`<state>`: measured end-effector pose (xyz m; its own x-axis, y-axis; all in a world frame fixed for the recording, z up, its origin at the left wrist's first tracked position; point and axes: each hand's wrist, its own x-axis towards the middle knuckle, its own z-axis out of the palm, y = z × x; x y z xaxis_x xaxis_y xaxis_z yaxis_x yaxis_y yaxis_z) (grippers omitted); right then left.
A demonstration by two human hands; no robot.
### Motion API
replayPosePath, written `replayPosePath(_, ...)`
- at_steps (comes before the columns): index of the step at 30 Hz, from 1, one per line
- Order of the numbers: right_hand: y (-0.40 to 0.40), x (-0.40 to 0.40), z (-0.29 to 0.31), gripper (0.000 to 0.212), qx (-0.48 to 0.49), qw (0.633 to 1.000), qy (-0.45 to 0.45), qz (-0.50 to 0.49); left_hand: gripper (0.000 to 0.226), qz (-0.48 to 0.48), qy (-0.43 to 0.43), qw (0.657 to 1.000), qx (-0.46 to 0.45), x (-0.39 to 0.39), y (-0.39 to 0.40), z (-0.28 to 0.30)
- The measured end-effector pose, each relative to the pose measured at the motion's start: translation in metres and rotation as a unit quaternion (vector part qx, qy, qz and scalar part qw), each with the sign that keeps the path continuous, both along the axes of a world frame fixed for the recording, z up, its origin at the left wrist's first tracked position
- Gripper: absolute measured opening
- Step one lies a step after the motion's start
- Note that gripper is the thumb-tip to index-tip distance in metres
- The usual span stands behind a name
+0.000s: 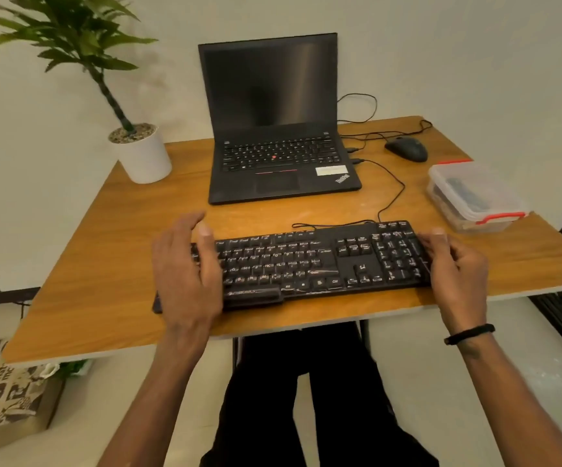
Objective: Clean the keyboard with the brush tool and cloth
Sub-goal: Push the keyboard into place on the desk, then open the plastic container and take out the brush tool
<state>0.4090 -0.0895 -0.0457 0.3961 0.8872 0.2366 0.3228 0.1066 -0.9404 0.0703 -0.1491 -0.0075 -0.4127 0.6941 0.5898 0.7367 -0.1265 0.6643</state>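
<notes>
A black wired keyboard (306, 264) lies across the front of the wooden desk (104, 251), its right end a little farther from me. My left hand (188, 271) rests over its left end with the fingers spread and the thumb on the keys. My right hand (454, 267) grips the right end, fingers curled around the edge. A clear plastic box (475, 193) with red clips stands at the right rim of the desk and holds dark items I cannot make out. No brush or cloth shows outside it.
An open black laptop (279, 129) sits at the back centre. A black mouse (406, 148) and loose cables (390, 197) lie to its right. A potted plant (141, 153) stands at the back left corner. A patterned bag (7, 392) is on the floor at left.
</notes>
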Motion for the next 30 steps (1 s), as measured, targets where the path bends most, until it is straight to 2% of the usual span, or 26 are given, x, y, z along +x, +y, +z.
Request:
replayPosePath(2,0.009,0.011,0.004,0.034,0.001,0.997,0.077,-0.017,0.034,-0.094,0.036,0.995,-0.025,0.04,0.025,0.021)
replayPosePath(3,0.011,0.017,0.006,0.034,0.018,0.995,0.087,-0.048,0.034,-0.14,0.05,0.988,-0.04,0.06,0.036,0.029)
replayPosePath(5,0.017,0.041,0.008,0.034,0.066,0.986,0.021,-0.151,0.035,-0.223,0.064,0.97,-0.072,0.107,0.065,0.04)
replayPosePath(7,0.024,0.067,0.012,0.028,0.095,0.971,-0.047,-0.213,0.035,-0.285,0.065,0.949,-0.115,0.155,0.094,0.046)
replayPosePath(9,0.031,0.089,0.015,0.036,0.078,0.969,-0.086,-0.22,0.036,-0.328,0.066,0.929,-0.159,0.199,0.123,0.047)
replayPosePath(13,0.045,0.112,0.016,0.076,-0.046,0.977,-0.095,-0.185,0.045,-0.348,0.098,0.912,-0.192,0.282,0.195,0.036)
replayPosePath(15,0.055,0.117,0.016,0.083,-0.083,0.98,-0.088,-0.158,0.049,-0.35,0.094,0.903,-0.231,0.312,0.23,0.032)
replayPosePath(17,0.064,0.118,0.017,0.082,-0.097,0.982,-0.087,-0.134,0.047,-0.348,0.079,0.894,-0.272,0.33,0.256,0.034)
replayPosePath(21,0.057,0.113,0.024,0.066,-0.09,0.988,-0.01,-0.128,0.041,-0.348,0.063,0.891,-0.284,0.335,0.28,0.037)
replayPosePath(26,0.023,0.101,0.02,0.069,-0.077,0.985,0.091,-0.126,0.045,-0.404,0.052,0.861,-0.304,0.312,0.276,0.027)
replayPosePath(30,0.006,0.091,0.026,0.064,-0.056,0.975,0.182,-0.113,0.045,-0.425,0.056,0.859,-0.281,0.303,0.267,0.024)
